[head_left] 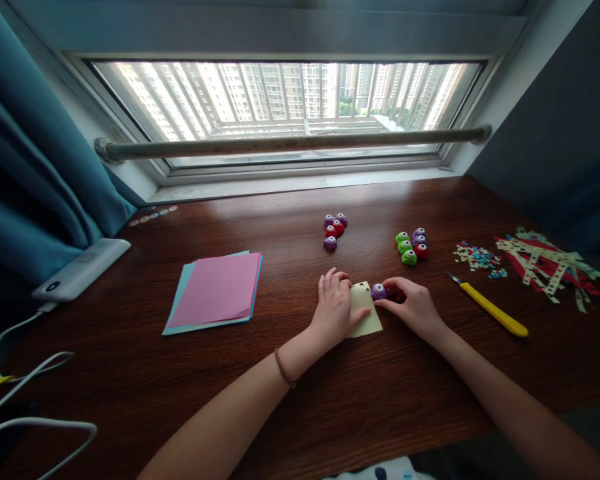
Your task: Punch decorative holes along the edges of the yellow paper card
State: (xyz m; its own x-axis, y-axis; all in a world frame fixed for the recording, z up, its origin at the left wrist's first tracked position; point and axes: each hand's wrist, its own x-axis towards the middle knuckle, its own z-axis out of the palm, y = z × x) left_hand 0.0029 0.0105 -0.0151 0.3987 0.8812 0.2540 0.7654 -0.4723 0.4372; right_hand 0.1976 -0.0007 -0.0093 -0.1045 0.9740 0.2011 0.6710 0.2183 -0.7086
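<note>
Pale yellow paper (367, 323) flat on the brown wood surface (280, 400), roughly midway between near and far edges, a little toward the right edge. Set between the two hands, under the left, just short of the right fingertips. Pierced with a few small shapes along its far edge.

Left hand (334, 303): laid palm down over the paper's left side, largely unfolded, with thumb stretched across the sheet and fingers close together, lightly bent. Holding the paper down, without any grip around it. Banded at the wrist with a brown hair tie (283, 369).

Right hand (413, 305): closed in a pinch of thumb and forefinger on a purple punch (379, 291). Placed at the paper's far right corner, apart from the left hand. Cannot tell from this view whether fitted over the paper's edge.

Toward the far edge: five purple and red punches (334, 230), and, farther right, a group of six in green, purple and red (412, 246).

Toward the right edge: yellow knife (495, 310), confetti (475, 255), heap of paper strips (545, 263).

Toward the left edge: stack of coloured paper (217, 290), topped with pink; near the far left corner, white power bank (83, 270).
</note>
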